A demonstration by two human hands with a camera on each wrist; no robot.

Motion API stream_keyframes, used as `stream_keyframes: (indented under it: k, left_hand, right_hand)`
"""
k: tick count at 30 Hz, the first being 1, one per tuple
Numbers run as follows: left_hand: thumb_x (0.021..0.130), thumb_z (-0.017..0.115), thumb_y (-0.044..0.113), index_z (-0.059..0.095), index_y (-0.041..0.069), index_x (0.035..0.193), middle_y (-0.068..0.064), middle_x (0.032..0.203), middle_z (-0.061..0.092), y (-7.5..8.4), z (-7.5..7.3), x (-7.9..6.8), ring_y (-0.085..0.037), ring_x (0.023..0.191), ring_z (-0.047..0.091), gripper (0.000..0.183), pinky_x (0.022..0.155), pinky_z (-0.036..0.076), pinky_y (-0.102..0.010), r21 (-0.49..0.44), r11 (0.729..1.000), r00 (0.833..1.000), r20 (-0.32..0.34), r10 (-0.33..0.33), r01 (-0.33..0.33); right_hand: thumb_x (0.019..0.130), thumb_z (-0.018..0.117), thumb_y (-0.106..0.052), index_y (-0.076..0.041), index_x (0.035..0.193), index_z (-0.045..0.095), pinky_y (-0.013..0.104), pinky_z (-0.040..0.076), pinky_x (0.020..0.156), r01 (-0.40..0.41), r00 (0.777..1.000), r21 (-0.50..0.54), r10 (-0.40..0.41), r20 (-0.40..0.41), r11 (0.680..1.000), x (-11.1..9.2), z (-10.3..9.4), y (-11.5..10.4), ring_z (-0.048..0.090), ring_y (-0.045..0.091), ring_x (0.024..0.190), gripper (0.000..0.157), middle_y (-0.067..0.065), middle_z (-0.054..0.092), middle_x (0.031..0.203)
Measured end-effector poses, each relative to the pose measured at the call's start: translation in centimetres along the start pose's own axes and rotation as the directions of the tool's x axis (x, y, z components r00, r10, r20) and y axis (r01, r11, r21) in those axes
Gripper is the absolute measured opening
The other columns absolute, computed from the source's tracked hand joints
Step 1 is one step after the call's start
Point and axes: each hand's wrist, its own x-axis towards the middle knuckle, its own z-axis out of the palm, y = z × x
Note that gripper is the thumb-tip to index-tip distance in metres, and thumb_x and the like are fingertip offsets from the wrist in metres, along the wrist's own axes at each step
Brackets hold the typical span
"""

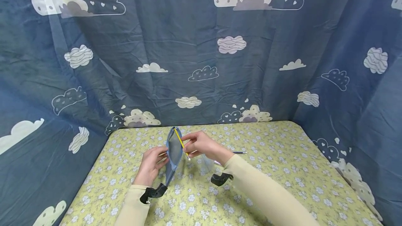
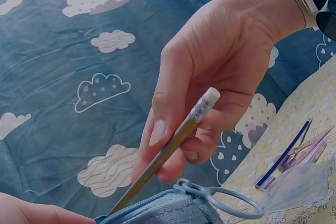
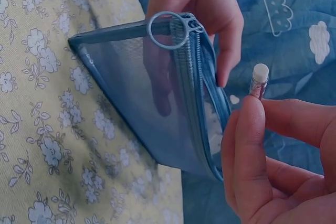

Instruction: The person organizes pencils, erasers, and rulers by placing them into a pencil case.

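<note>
A blue mesh zip pouch [image 1: 174,149] stands unzipped over the table, its mouth gaping. My left hand [image 1: 150,165] grips it from the left side, thumb and fingers at its edge. In the right wrist view, the pouch [image 3: 131,87] shows see-through mesh and a zipper with a ring pull [image 3: 168,30]. Between thumb and fingers my right hand [image 1: 201,144] pinches a yellow pencil [image 1: 179,137]. The white eraser end of the pencil [image 2: 211,96] points up and out, while its other end reaches into the pouch mouth, where the tip is hidden.
To the right, a dark blue pen [image 2: 283,153] and pink-purple stationery [image 2: 312,150] lie on the flowered tablecloth [image 1: 270,184]. A clear plastic piece [image 1: 206,165] lies close by, partly behind my right wrist. A cloud-patterned curtain [image 1: 176,44] surrounds the table.
</note>
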Motion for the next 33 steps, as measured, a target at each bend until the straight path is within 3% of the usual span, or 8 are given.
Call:
stream_keyframes:
  k: [6,12,20,28,33]
  left_hand:
    - [0.079,0.069,0.016,0.059,-0.003,0.105,-0.017,0.109,0.054,-0.2,0.0,0.1,-0.037,0.110,0.048,0.034,0.084,0.047,-0.042,0.039,0.999,1.000,0.005,0.008,-0.009]
    - [0.077,0.070,0.021,0.062,0.002,0.100,-0.015,0.114,0.054,-1.1,-0.6,1.2,-0.031,0.106,0.054,0.030,0.087,0.045,-0.043,0.095,0.995,1.000,0.008,0.006,-0.007]
    - [0.080,0.068,0.013,0.058,-0.004,0.106,-0.019,0.116,0.052,0.1,-0.1,-0.2,-0.034,0.109,0.051,0.033,0.086,0.046,-0.043,0.027,1.000,0.999,0.034,-0.007,0.006]
    - [0.075,0.071,0.016,0.062,0.001,0.096,-0.014,0.107,0.059,0.0,-0.2,-0.2,-0.033,0.104,0.053,0.027,0.080,0.044,-0.049,0.035,0.999,1.000,0.002,-0.014,0.013]
    - [0.077,0.070,0.017,0.060,0.003,0.096,-0.013,0.108,0.058,0.0,-0.1,-0.1,-0.034,0.106,0.051,0.025,0.083,0.040,-0.055,0.053,0.999,1.000,0.015,-0.015,0.014]
  right_hand:
    - [0.080,0.067,-0.004,-0.003,0.127,0.049,0.047,0.051,0.072,-0.002,1.000,0.000,0.002,0.003,1.000,0.5,0.9,0.3,0.063,0.025,0.067,0.051,0.018,0.064,0.090]
    - [0.079,0.068,-0.003,-0.001,0.126,0.050,0.041,0.054,0.065,0.007,1.000,-0.008,-0.007,-0.012,1.000,0.8,1.9,0.7,0.063,0.024,0.064,0.051,0.017,0.063,0.087]
    - [0.077,0.069,-0.002,0.002,0.123,0.052,0.042,0.053,0.068,0.000,0.998,-0.026,-0.002,-0.063,1.000,1.3,2.8,0.3,0.063,0.021,0.061,0.050,0.016,0.062,0.085]
    - [0.075,0.070,0.000,0.003,0.118,0.056,0.039,0.054,0.065,-0.011,0.994,-0.056,0.004,-0.112,0.998,1.6,3.7,-0.1,0.063,0.023,0.059,0.046,0.015,0.063,0.079]
    - [0.075,0.069,0.002,0.003,0.117,0.057,0.041,0.053,0.067,-0.010,0.992,-0.074,0.001,-0.127,0.997,1.5,3.8,-0.2,0.063,0.024,0.059,0.044,0.014,0.063,0.077]
